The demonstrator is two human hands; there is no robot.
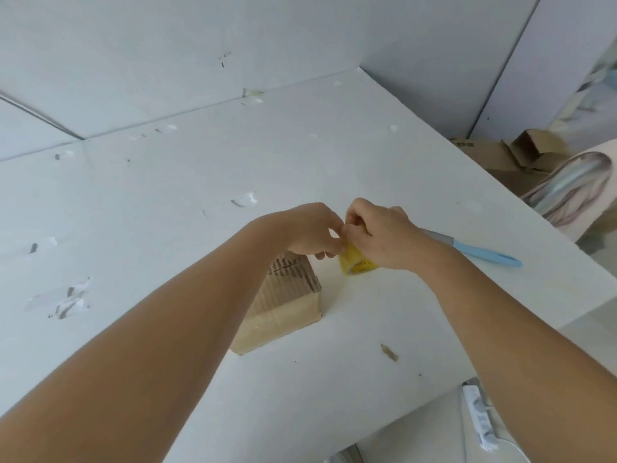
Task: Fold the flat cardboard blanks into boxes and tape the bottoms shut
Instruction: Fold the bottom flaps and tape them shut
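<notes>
**Both hands on the tape roll above one folded box**

The right hand [377, 233] is curled round a yellowish roll of tape [355, 262], holding it just off the white table [200, 195] near the middle of the scene. The left hand [312, 230] meets it from the left, its fingertips pinched together at the top edge of the roll, right against the right hand's fingers; what exactly is pinched between them is too small to make out.

The roll is translucent yellow, its open core turned down and toward the near side, with small dark print on its outer face.

Just near and left of the hands, partly hidden under the left forearm, stands one small brown cardboard box [283, 309]. Its side walls are plain kraft brown; the face turned up shows corrugated ribbing and flaps that meet along a seam, with a ragged edge at the right corner.

Right of the right wrist, one knife [480, 252] with a light blue handle lies flat on the table, its grey blade pointing toward the hand.

One small brown scrap [389, 352] lies on the table nearer the viewer. Off the table's far right edge sits a heap of brown cardboard pieces [510, 155]; their number cannot be counted.
</notes>
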